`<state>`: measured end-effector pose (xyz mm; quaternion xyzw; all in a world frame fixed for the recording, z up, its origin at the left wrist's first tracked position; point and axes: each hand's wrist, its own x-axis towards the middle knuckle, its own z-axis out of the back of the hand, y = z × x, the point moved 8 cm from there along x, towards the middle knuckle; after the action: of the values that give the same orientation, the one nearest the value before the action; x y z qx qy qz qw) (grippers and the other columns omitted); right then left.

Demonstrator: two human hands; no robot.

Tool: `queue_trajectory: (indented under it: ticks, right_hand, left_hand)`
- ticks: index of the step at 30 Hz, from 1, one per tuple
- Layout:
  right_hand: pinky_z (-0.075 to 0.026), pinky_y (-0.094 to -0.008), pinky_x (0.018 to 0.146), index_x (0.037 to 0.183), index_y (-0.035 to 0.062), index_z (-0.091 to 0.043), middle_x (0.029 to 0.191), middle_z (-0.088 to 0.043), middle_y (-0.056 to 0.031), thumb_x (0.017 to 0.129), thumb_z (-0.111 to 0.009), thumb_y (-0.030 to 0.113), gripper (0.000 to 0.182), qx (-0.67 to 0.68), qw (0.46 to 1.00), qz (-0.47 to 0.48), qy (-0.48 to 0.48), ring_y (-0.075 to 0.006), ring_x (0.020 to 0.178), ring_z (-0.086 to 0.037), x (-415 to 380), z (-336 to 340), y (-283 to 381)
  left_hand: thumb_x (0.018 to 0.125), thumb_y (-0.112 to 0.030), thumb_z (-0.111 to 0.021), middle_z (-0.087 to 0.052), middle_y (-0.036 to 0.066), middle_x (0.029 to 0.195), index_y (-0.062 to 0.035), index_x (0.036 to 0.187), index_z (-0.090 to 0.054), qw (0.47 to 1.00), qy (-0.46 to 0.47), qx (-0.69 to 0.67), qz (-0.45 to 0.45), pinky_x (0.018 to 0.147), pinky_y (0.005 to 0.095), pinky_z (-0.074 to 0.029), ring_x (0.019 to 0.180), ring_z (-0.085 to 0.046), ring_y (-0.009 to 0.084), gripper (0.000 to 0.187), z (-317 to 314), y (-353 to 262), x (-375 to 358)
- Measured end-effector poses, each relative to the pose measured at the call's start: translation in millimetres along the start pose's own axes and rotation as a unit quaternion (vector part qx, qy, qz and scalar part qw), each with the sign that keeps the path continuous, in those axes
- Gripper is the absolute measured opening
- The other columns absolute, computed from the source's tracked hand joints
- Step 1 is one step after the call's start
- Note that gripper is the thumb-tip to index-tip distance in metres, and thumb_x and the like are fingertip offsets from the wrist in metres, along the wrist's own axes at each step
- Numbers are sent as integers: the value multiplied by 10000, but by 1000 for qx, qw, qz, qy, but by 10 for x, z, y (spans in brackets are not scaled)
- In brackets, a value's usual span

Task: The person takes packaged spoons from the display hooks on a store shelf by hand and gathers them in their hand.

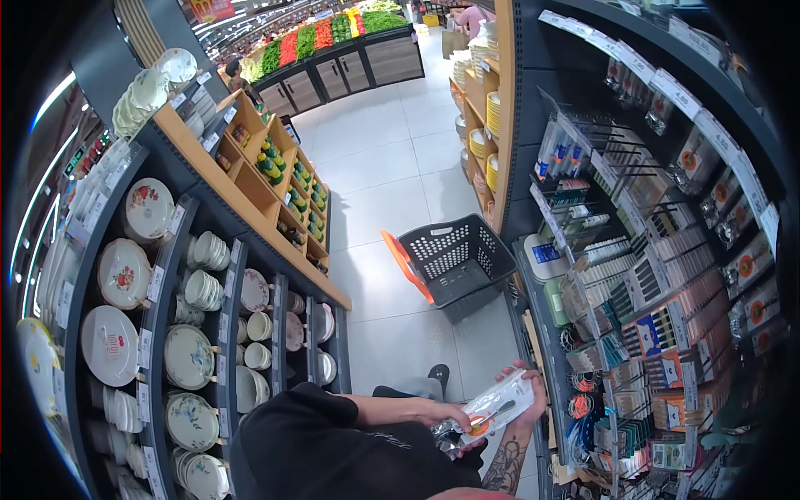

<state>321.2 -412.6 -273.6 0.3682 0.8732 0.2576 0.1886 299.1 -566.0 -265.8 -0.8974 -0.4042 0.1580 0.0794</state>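
Observation:
In front of my body I hold a white carded pack [505,402] with an orange circle and a picture of a utensil on it. Shiny silver metal shows at its lower left end, but I cannot make out its exact kind. My left hand [448,414] closes on that lower end. Around the upper right end curl the fingers of my right hand [533,395], above a tattooed forearm. A black shopping basket [458,262] with an orange handle [408,267] stands on the floor ahead.
Shelves of plates [189,357] and bowls line the left. To the right, a rack holds hanging packs [696,158] and kitchen items. A tiled aisle [375,175] leads to a vegetable stand [333,58]. Another person [473,18] is partly visible at the far end.

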Motion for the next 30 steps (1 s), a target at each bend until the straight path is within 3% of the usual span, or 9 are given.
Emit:
queue_trajectory:
  ticks: [4, 12, 25, 30]
  right_hand:
    - [-555, -597, 830, 882, 39, -595, 1190, -574, -212, 920, -504, 317, 295, -12, 999, 4, -33, -412, 997, -635, 219, -92, -88]
    - [-557, -605, 816, 896, 22, -594, 1182, -569, -222, 921, -499, 344, 337, -70, 997, 17, 9, -433, 994, -638, 593, -645, -355]
    - [-554, -617, 820, 901, 19, -595, 1196, -566, -234, 922, -508, 358, 350, -93, 995, 12, 25, -442, 998, -639, 968, -916, -573]
    - [-558, -628, 813, 889, 11, -598, 1176, -570, -245, 863, -525, 285, 285, -65, 997, 12, -36, -443, 985, -644, 886, -795, -580]
  left_hand:
    - [862, -146, -673, -633, 173, 1041, 49, 1235, -499, 999, 38, 3, -10, 819, 447, -601, 889, -683, 259, 456, 125, -241, -40]
    - [866, -159, -671, -633, 169, 1052, 49, 1253, -501, 994, 104, 2, -15, 841, 446, -587, 907, -679, 258, 471, 419, -574, -429]
    - [825, -141, -681, -628, 166, 1045, 58, 1214, -520, 994, 102, 15, -46, 852, 443, -589, 881, -678, 262, 466, 537, -997, -692]
    - [851, -85, -653, -636, 192, 1122, 50, 1276, -497, 994, 99, -42, 17, 925, 460, -564, 1006, -683, 302, 473, 539, -917, -685]
